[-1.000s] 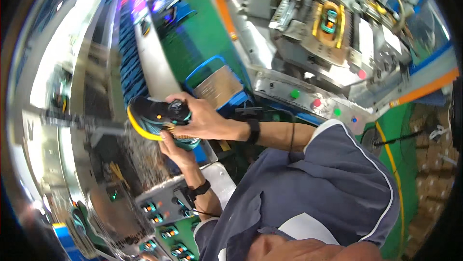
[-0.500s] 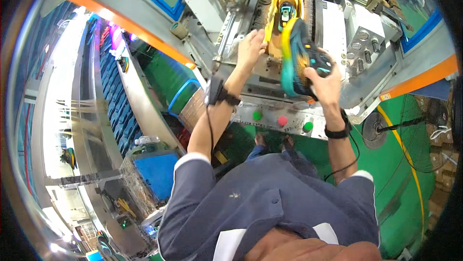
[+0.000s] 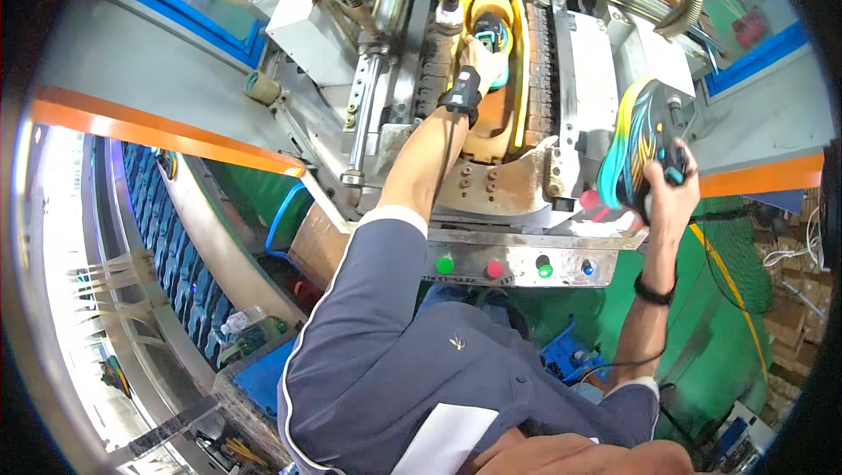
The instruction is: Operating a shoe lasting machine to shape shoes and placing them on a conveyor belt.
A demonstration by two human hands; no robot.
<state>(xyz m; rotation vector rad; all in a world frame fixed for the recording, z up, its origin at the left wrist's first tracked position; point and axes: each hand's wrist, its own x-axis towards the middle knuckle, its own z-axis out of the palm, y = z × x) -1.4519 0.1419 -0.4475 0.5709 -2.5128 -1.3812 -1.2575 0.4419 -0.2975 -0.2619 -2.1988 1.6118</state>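
My right hand grips a sports shoe by its dark upper, off to the right of the machine. That shoe is tilted on its side, and its sole edge runs from yellow to teal. My left hand reaches into the machine's yellow-sided cradle and closes around a second shoe, dark with teal parts. The left fingers partly cover this shoe, so their exact hold is hard to see. Below it, the orange-brown bed of the cradle shows.
A metal panel with green, red and blue buttons runs along the machine's front. A metal cylinder flanks the cradle on the left. An orange frame bar crosses at left, above a conveyor. A fan stands at right.
My left hand has moved from beside the cradle onto the shoe inside it. My right hand has carried its shoe away to the right, and my view has shifted closer to the machine.
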